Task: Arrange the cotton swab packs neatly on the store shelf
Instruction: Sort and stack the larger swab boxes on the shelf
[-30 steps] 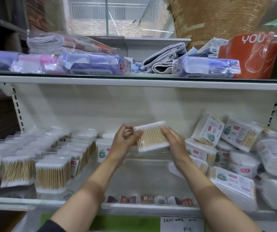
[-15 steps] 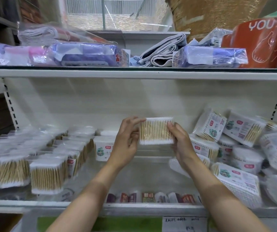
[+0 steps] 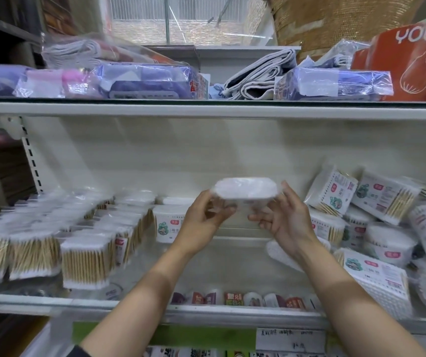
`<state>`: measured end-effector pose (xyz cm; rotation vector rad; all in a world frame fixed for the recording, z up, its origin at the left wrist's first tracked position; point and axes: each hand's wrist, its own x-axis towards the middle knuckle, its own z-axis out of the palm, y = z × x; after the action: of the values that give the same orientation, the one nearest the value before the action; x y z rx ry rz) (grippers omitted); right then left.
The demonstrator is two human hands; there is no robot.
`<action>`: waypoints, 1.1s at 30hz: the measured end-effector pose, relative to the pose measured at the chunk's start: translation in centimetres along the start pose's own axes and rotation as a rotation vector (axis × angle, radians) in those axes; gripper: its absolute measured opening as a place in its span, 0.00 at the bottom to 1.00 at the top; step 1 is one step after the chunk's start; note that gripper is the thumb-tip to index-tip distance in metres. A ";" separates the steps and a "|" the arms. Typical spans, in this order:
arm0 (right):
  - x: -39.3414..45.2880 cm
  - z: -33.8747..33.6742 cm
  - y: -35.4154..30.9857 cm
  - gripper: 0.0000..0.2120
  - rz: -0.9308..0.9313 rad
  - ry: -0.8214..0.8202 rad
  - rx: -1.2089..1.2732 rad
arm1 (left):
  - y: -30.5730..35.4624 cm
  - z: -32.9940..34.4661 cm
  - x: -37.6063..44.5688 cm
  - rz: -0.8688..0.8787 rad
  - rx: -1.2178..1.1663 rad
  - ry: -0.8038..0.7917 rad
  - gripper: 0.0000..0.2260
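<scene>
Turning in mid-air above the white shelf's (image 3: 214,309) bare middle, a clear-wrapped pack of wooden cotton swabs (image 3: 245,191) is gripped by the left hand (image 3: 204,217) and right hand (image 3: 282,220); its white tips, not its sticks, now face outward, suggesting upright placement beside the tidy rows (image 3: 85,261).

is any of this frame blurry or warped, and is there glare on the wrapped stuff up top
Head view: the held swab pack and the neat rows at left are smeared by motion blur; the jumbled packs at right read sharper. Head view: wide-angle distortion bows the upper shelf edge. Head view: glare streaks the plastic-wrapped textiles above; both hands, left and right, are evenly lit.
</scene>
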<state>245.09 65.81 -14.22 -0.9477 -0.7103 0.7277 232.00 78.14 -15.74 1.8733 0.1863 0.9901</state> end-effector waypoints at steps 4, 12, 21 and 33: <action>0.3 0.1 0.4 0.24 -0.001 -0.023 -0.092 | 0.5 0.2 -0.1 -0.125 -0.059 0.050 0.08; 0.0 0.8 0.9 0.19 -0.056 -0.024 -0.230 | 0.8 0.3 -0.1 -0.175 -0.048 0.073 0.14; -0.1 1.0 0.7 0.12 -0.024 0.015 -0.227 | 0.9 0.2 0.0 -0.176 -0.129 0.122 0.12; -0.1 0.8 0.5 0.13 -0.006 0.014 -0.159 | 0.6 0.2 -0.2 -0.156 -0.169 0.096 0.09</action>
<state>244.26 66.28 -14.41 -1.0939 -0.7666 0.6661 231.84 77.60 -15.34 1.6337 0.2930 0.9586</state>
